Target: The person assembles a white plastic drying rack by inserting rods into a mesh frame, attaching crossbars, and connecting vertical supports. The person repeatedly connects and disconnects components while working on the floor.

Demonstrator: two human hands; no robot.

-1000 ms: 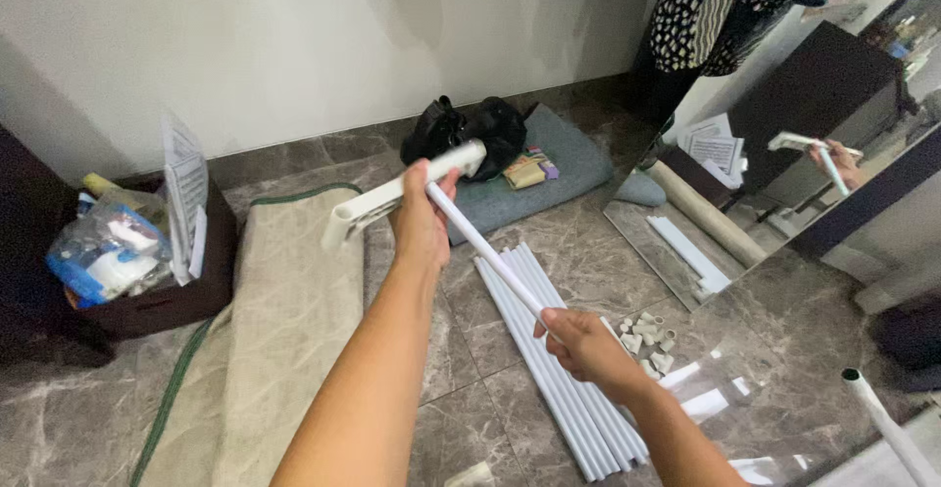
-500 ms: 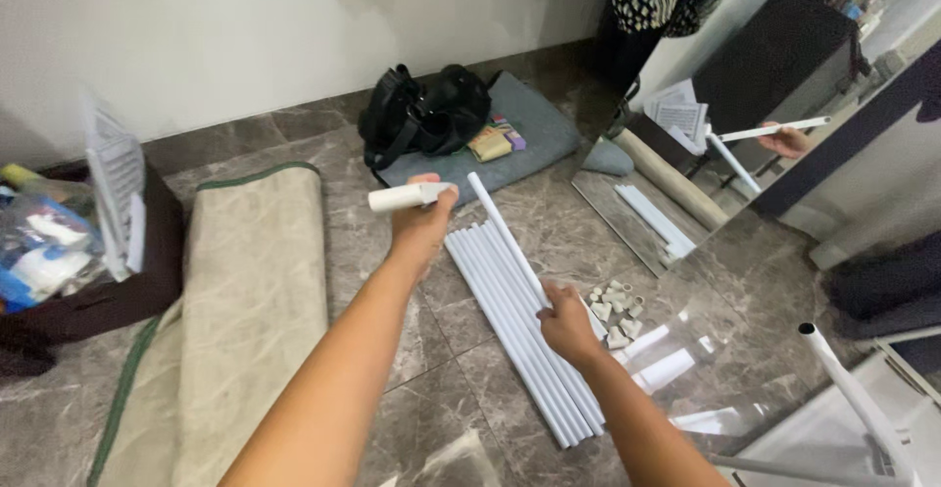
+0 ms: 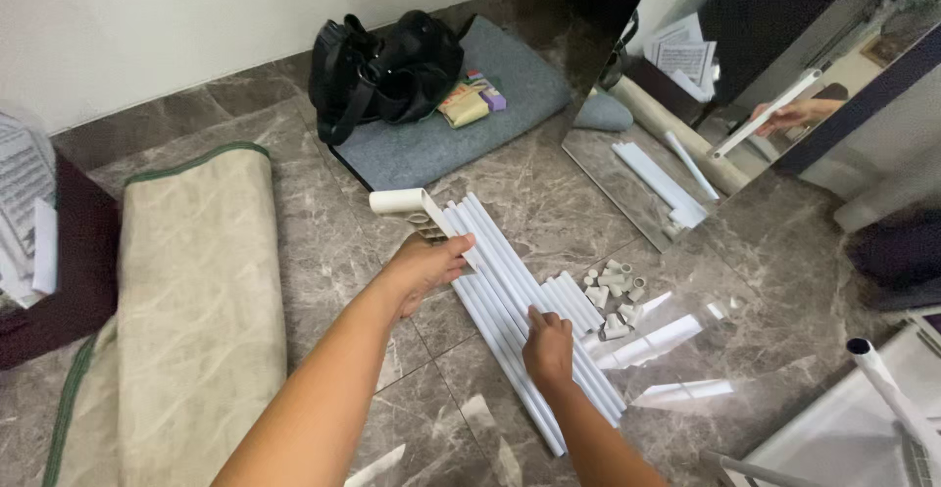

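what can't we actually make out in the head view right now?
- Left hand: its fingers cover how the white connector piece is gripped.
- Right hand: hides the white tubes beneath it.
- Small white fittings: too small to count.
- Papers: cut off by the left edge.

Smooth white plastic pipes (image 3: 529, 301), glossy marble floor (image 3: 323, 242), grey felt mat (image 3: 490, 124)
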